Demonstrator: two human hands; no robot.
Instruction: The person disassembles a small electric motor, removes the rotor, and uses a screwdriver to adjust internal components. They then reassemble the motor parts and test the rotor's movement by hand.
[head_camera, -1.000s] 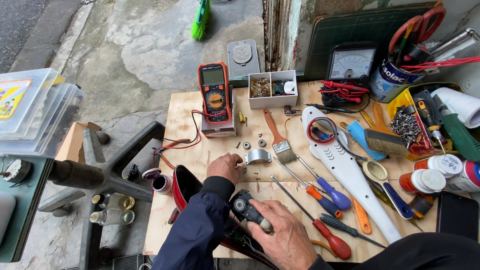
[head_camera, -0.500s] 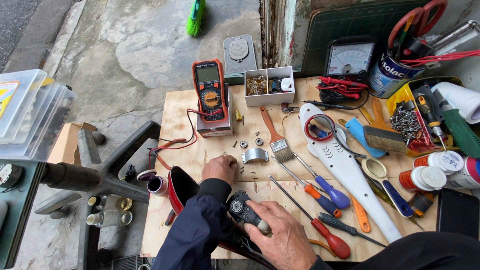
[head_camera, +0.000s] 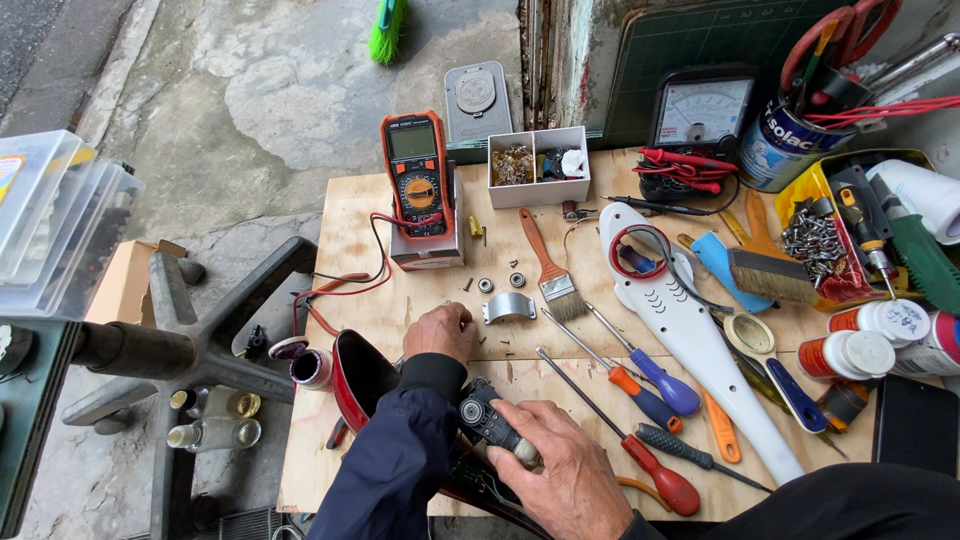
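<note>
The right hand (head_camera: 560, 462) is wrapped around a small black motor (head_camera: 488, 418) at the near edge of the plywood counter (head_camera: 350, 230), fingers curled about its body. The left hand (head_camera: 442, 330) rests knuckles-up on the board, fingers bent — whether it pinches anything cannot be told. Just beyond it lie a curved metal clamp (head_camera: 508, 305) and two small bearings (head_camera: 501, 282).

Risk: the bearings sit loose near the left hand; a brush of the sleeve could roll them off. The red-handled screwdriver (head_camera: 640, 460) lies close to the right wrist and could be knocked.

Surface crowded — orange multimeter (head_camera: 418, 175), paintbrush (head_camera: 547, 265), white casing (head_camera: 690, 320). Cracked concrete floor below, outdoors.
</note>
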